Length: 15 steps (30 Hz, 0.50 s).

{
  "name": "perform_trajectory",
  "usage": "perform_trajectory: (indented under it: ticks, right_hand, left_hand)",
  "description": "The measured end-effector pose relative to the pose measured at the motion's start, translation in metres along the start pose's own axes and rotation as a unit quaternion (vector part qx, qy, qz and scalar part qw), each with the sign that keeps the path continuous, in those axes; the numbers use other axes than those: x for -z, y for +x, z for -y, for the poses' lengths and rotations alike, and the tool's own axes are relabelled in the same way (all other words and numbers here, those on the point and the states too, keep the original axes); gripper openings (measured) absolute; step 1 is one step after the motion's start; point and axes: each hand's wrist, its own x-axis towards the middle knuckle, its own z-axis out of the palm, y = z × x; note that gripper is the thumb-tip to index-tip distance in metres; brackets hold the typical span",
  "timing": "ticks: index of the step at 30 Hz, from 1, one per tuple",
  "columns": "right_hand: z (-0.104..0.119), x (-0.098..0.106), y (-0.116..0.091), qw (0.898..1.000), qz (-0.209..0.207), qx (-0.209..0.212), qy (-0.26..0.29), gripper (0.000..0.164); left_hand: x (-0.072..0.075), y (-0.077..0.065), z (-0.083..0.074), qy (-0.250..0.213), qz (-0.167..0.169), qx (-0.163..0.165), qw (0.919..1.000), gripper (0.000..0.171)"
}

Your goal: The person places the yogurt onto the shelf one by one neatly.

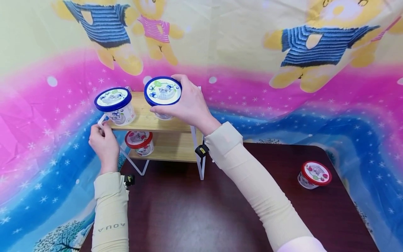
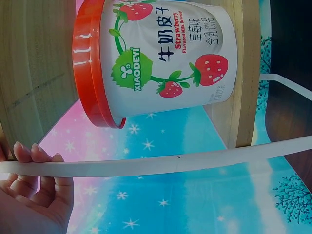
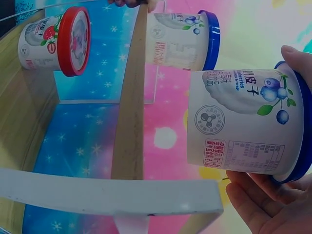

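Observation:
My right hand [image 1: 194, 105] grips a white blueberry tub [image 1: 163, 91] by its blue lid, thumb on one side and fingers on the other. In the right wrist view a gap shows between the tub's base and the wooden top shelf [image 3: 130, 117]. Another blue-lidded tub [image 1: 118, 111] stands at the left end of that shelf. Beside it, my left hand [image 1: 106, 144] has its fingers curled round the white metal frame [image 2: 161, 165] of the rack. On the lower shelf, a red-lidded strawberry tub [image 2: 165, 58] stands upright near the left hand's side.
The two-tier rack stands at the back left of a dark red-brown table [image 1: 201, 210]. Another red-lidded tub [image 1: 315, 174] is near the table's right edge. A patterned cloth [image 1: 239, 84] with bears hangs behind and around the table.

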Motion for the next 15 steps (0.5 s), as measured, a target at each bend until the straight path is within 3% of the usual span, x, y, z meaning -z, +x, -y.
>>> perform_trajectory:
  ticks: [15]
  right_hand:
    - [-0.0075, -0.0067, 0.0028, 0.999, 0.023, -0.012, -0.025, 0.104]
  left_hand:
    - [0.0008, 0.0002, -0.0005, 0.002, 0.002, 0.005, 1.0000, 0.030]
